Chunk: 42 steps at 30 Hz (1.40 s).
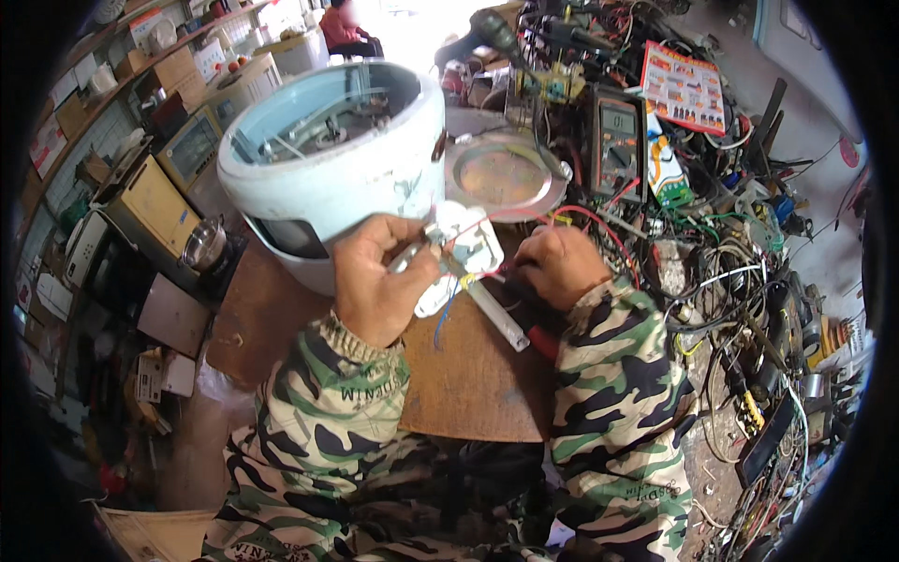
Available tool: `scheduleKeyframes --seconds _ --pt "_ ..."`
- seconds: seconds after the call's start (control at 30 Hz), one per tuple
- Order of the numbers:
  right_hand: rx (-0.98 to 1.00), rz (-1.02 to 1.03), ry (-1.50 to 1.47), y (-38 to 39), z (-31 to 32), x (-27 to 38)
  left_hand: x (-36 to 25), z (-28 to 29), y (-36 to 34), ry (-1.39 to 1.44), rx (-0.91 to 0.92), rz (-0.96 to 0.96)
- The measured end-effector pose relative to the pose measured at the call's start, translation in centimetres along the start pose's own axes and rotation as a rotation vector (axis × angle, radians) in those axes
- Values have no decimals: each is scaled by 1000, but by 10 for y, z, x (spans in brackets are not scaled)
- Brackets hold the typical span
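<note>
My left hand (379, 272) is closed, its thumb and fingers pinching a white plastic electrical part (479, 245) with metal pieces and thin wires, one of them blue (442, 318). Just right of it, my right hand (560, 266) is closed, fingers curled around what looks like a thin test probe (493, 273), its red end beside the part; the rest is hidden in the fingers. A pale bar-shaped piece (498, 317) slants below the part, above the table. Beside my right wrist lies a red handle (541, 343). A red lead (599, 221) loops past my right hand.
A large white round appliance housing (330, 187) stands open-topped on the wooden table (473, 393). Behind my right hand are a multimeter (619, 140) and a round metal plate (501, 176). Tangled wires and parts (730, 290) heap on the right. A person (346, 33) sits far back.
</note>
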State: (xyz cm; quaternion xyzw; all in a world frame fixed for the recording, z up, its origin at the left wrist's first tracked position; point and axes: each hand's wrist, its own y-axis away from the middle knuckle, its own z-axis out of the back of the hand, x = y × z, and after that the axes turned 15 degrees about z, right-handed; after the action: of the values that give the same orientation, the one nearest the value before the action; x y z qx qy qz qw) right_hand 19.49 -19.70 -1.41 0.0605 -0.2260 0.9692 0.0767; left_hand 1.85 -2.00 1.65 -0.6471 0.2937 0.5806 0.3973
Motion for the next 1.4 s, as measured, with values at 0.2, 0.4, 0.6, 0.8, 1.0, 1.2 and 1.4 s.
scheduleKeyframes --seconds 0.2,0.4,0.6,0.8,1.0,1.2,1.4 --pt "299 75 -556 6 39 34 10 -3 -3 56 -2 -55" --pt "-3 308 -318 -4 -21 65 7 2 -1 124 -15 -107" --pt "28 294 -137 -4 -36 71 4 -1 0 69 -13 -99" --pt "48 256 -113 -18 -53 79 6 8 2 7 -79 -102" --pt "44 310 39 -6 -33 85 2 -9 -3 28 -15 -87" --pt "178 209 -150 6 -22 75 6 -11 -5 46 18 -44" --pt "442 216 -783 11 78 59 9 10 -4 37 63 55"
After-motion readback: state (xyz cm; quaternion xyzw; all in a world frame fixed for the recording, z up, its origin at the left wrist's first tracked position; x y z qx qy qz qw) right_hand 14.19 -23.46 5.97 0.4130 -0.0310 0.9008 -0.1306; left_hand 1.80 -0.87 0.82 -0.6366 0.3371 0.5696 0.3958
